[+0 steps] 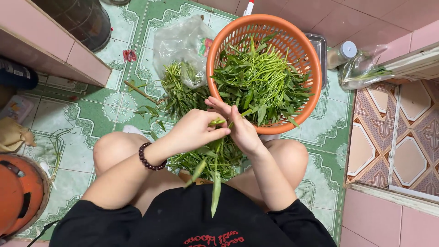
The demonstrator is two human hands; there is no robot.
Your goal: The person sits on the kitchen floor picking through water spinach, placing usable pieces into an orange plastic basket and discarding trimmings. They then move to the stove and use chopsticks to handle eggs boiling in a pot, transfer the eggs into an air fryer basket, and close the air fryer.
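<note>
— Two hands, centre frame?
— Yes. Left hand (194, 130), beaded wrist, curled, pinching green stem (217, 122); right hand (240, 128) fingers closed on same stem.
— Further right?
— Orange basket (305, 59) of picked greens (260, 82), upper centre-right.

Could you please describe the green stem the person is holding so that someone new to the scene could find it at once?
Start at the orange basket of picked greens on the tiled floor. Just below its near rim, the left hand and right hand pinch one green stem together. Unlike the piled greens, it is held up, its leaves dangling.
</note>
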